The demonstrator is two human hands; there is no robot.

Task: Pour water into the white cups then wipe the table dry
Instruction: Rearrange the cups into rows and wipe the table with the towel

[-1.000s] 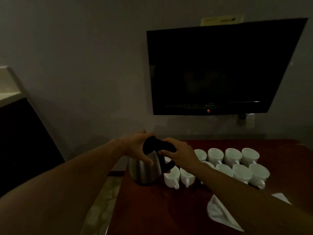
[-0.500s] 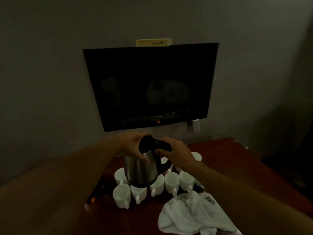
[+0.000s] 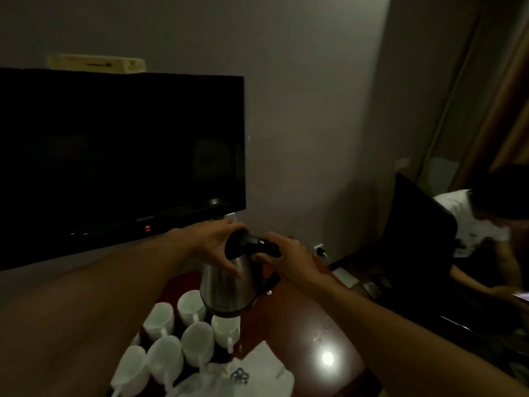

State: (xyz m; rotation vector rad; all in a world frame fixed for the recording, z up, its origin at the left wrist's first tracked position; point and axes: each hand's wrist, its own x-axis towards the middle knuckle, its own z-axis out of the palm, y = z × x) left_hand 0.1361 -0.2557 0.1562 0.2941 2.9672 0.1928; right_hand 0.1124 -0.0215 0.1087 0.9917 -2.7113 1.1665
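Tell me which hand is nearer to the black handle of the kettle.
Right. The right hand grips the handle; the left hand holds the kettle on its steel side.

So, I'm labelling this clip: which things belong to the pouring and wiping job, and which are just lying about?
Job: kettle, left hand and right hand holding it, white cups, white cloth, table.
Lying about: television, wall socket, seated person.

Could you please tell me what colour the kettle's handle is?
The handle is black, on a silver metal kettle, seen best in the head view.
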